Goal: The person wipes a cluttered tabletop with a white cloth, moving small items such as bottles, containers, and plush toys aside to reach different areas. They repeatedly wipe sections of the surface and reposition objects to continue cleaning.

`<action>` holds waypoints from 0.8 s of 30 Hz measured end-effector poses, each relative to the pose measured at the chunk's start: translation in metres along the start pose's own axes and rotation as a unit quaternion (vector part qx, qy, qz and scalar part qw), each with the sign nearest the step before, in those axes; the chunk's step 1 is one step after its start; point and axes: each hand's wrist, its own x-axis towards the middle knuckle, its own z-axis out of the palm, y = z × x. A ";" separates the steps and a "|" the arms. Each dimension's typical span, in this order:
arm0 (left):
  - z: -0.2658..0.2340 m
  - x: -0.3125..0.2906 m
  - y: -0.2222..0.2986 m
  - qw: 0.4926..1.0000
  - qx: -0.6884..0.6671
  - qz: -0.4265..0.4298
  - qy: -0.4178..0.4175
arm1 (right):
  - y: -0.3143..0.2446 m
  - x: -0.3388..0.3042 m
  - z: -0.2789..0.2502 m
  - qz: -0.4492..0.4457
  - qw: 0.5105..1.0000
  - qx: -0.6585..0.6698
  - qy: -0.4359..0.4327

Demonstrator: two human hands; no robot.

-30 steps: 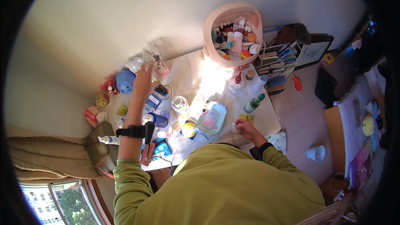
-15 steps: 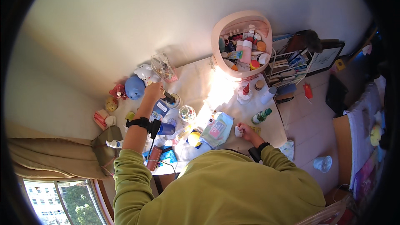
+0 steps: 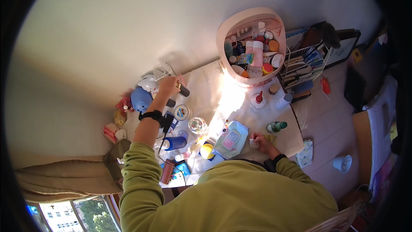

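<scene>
Dark block (image 3: 183,90) seems pinched by outstretched left hand (image 3: 168,87), right hand (image 3: 262,142) clasping white wad (image 3: 253,144).

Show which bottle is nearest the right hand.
The green cylindrical bottle, just beyond the right hand; other bottles, like the squat red-topped bottle, sit farther.

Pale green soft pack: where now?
Head view: the pale green soft pack lies on the near side of the table, between the yellow round item on its left and the right hand.

Uneven daylight; window (image 3: 61,215) blown out lower left, hard glare streak across counter (image 3: 201,81), soft shadow on wall (image 3: 124,30), right side dim, fisheye bend, black rim, small details soft
</scene>
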 end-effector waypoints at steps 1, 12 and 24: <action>0.011 0.006 0.001 1.000 0.011 -0.008 -0.015 | 0.000 0.000 0.001 0.002 1.000 0.005 0.015; 0.005 0.002 -0.005 1.000 0.005 0.016 0.012 | 0.003 -0.001 -0.002 0.005 0.999 0.000 0.032; 0.016 -0.055 -0.124 0.954 -0.143 -0.215 -0.155 | -0.003 -0.004 0.005 0.004 0.999 -0.008 0.034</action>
